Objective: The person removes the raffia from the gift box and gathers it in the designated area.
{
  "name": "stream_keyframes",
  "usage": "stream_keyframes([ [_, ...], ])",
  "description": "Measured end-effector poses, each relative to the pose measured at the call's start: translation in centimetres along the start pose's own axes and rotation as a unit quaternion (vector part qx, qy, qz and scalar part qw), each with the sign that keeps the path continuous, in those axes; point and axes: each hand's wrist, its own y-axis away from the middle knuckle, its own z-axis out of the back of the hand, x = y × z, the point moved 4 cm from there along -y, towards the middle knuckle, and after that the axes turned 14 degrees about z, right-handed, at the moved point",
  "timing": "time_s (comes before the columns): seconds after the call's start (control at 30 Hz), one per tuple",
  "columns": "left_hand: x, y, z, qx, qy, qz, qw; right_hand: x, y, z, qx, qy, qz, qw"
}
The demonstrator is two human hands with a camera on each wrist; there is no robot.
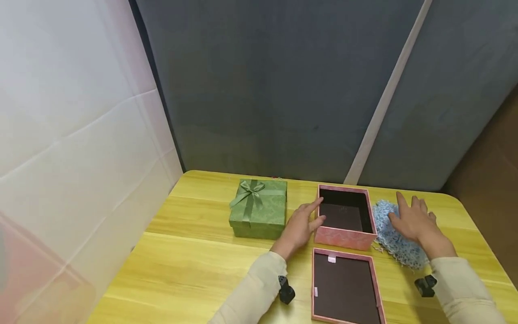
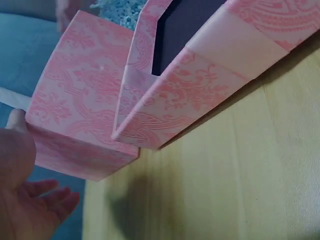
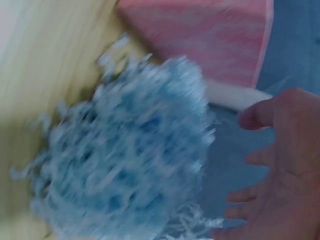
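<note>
Head view: yellow wooden tabletop (image 1: 194, 270) seen, green gift box (image 1: 259, 208) with bow at left. Open pink box (image 1: 345, 217) placed at centre, its lid (image 1: 345, 288) laid inside-up just in front. Blue shredded paper filler (image 1: 394, 234) heaped just right of pink box. Left hand (image 1: 301, 225) held wide, fingertips touching box's left wall. Right hand (image 1: 413, 218) spread flat over filler. Filler judged light, soft, loose, likely shed; best gathered by scooping from beneath. Box judged stiff, light; walls suitable for hold.

Matt patterned-paper pink box (image 1: 345, 235), fluffy shredded blue filler (image 1: 394, 240), smooth wood-grain table (image 1: 194, 265)
</note>
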Motion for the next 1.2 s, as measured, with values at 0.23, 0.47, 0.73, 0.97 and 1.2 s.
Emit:
stream_keyframes([
  [0.23,-1.6,2.7,2.7,-0.028,-0.042,-0.051,0.9974,4.7,-0.7,2.0,-0.075,0.007,-0.001,0.997],
  [0.47,-0.9,5.9,7.9,-0.106,-0.05,-0.132,0.9843,8.1,-0.9,3.8,-0.085,0.046,-0.037,0.995],
  [0.73,5.0,5.4,14.6,-0.231,0.006,-0.04,0.972,13.1,-4.1,2.5,-0.126,-0.026,0.052,0.99],
  [0.97,10.0,3.3,16.1,-0.153,0.113,0.133,0.9728,17.3,-7.0,-2.4,-0.067,-0.234,0.072,0.967],
  [1.2,10.1,0.3,14.7,-0.047,0.185,0.173,0.9663,18.0,-9.0,-5.9,-0.014,-0.384,-0.011,0.923],
])
